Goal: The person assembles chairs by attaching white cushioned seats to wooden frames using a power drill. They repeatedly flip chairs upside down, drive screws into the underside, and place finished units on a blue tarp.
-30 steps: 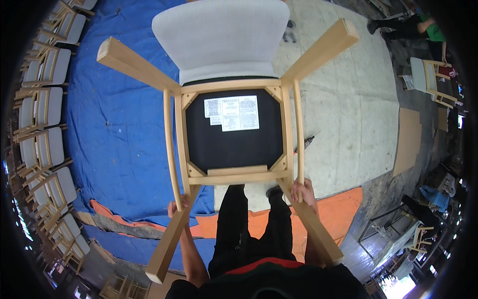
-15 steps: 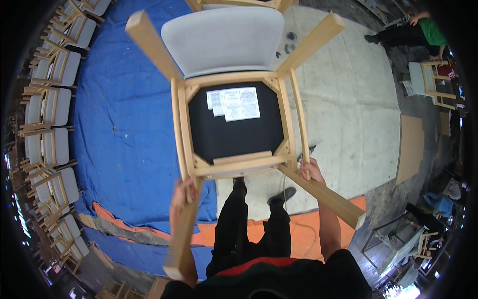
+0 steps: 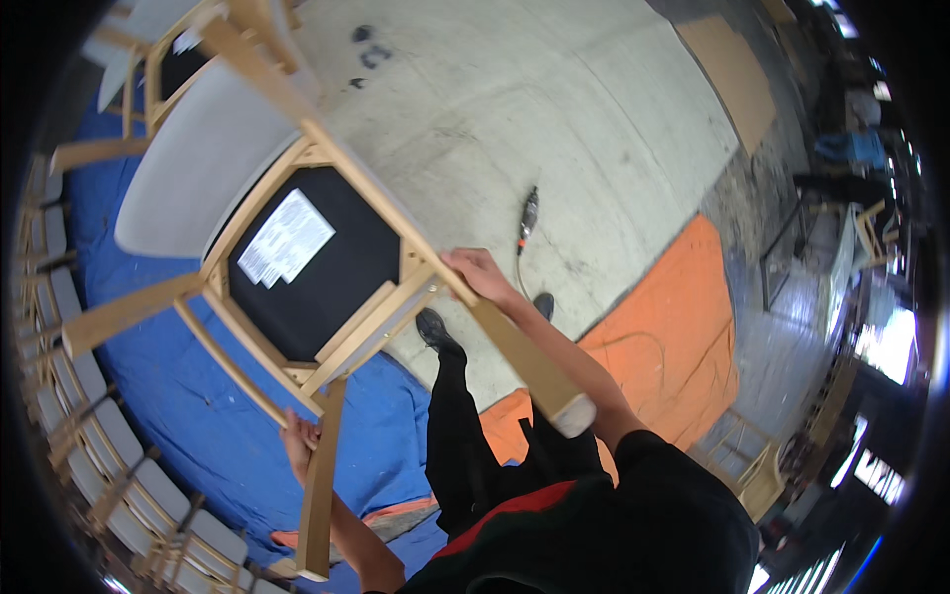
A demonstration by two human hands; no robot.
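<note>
A light wooden chair (image 3: pixel 252 327) is held up in front of me, tilted, its underside toward me. Its black underside panel (image 3: pixel 341 272) carries white printed paper labels (image 3: pixel 289 238). Beyond the seat shows the pale grey padded backrest (image 3: pixel 203 163). My left hand (image 3: pixel 300 441) is closed around the curved side rail, beside a leg. On the opposite side my right hand (image 3: pixel 480 273) grips the other side rail near the top of another leg. Parts of the fingers on both hands are hidden by the wood.
A corded power tool (image 3: pixel 529 213) lies on the pale floor sheet (image 3: pixel 614 109). Blue (image 3: pixel 148 386) and orange (image 3: pixel 663 327) sheets adjoin it. Another upturned chair (image 3: pixel 148 84) stands at far left, and a row of grey-seated chairs (image 3: pixel 129 485) lines the left edge.
I have turned leftward, and the held chair has swung left and tilted, both hands still on its rails. The power tool, mostly hidden before, shows fully now.
</note>
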